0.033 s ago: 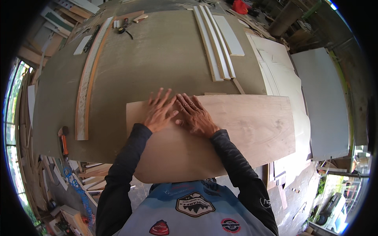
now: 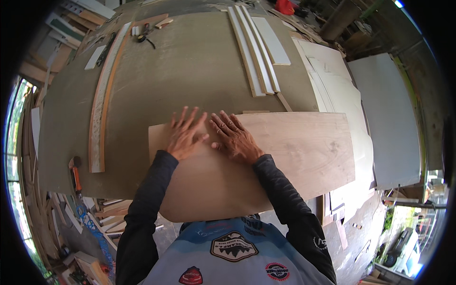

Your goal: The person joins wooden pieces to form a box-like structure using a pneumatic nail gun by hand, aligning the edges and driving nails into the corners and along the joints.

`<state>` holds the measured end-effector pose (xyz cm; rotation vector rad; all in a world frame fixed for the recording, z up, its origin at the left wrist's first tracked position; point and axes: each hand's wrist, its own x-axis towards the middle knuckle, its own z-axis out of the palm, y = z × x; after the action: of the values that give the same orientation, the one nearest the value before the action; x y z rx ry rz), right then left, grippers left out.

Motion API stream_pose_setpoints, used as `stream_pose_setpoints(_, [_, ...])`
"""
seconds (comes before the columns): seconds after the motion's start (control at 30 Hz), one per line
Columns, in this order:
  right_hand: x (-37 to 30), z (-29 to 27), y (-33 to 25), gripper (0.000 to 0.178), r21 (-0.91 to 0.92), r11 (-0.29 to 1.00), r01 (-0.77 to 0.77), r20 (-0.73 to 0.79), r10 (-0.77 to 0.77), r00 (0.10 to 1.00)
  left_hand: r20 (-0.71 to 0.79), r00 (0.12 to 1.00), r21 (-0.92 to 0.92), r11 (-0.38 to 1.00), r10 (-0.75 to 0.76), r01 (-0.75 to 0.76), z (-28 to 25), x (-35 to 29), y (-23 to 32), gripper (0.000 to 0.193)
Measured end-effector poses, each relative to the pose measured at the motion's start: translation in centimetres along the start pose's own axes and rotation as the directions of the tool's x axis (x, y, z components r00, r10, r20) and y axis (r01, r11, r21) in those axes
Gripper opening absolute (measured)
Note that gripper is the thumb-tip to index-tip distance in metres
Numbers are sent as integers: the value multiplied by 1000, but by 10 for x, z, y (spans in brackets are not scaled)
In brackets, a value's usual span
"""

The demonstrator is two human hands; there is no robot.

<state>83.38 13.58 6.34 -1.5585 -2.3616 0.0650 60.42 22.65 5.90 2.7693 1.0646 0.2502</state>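
A pale plywood board lies across the near side of the worktable, its near edge close to my body. On the board's far left part rests my left hand, fingers spread and a little blurred, the tips reaching past the far edge. Beside it my right hand lies flat on the same board, fingers stretched out and pointing forward. A small gap separates the two hands. Neither one grips anything. Just beyond the far edge, a thin wood strip shows in part.
The large brown worktable carries a long wood-edged strip at left and several white strips at far right. A tape measure lies at the back. An orange-handled tool with a blue hose sits at the left edge.
My left hand has shifted slightly left, widening the gap to my right hand. My right hand stays nearly in place on the board. The view has shifted slightly.
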Motion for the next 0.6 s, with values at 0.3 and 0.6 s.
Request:
stream_pose_setpoints(0.3, [-93, -55, 95, 76, -228, 900, -372, -62, 367, 928, -174, 915, 25, 928, -363, 373, -10, -67, -68, 78])
stream_pose_setpoints(0.6, [-246, -104, 234, 75, -245, 560, -791, -152, 784, 602, -357, 851, -244, 918, -385, 313, 2, -116, 0, 29])
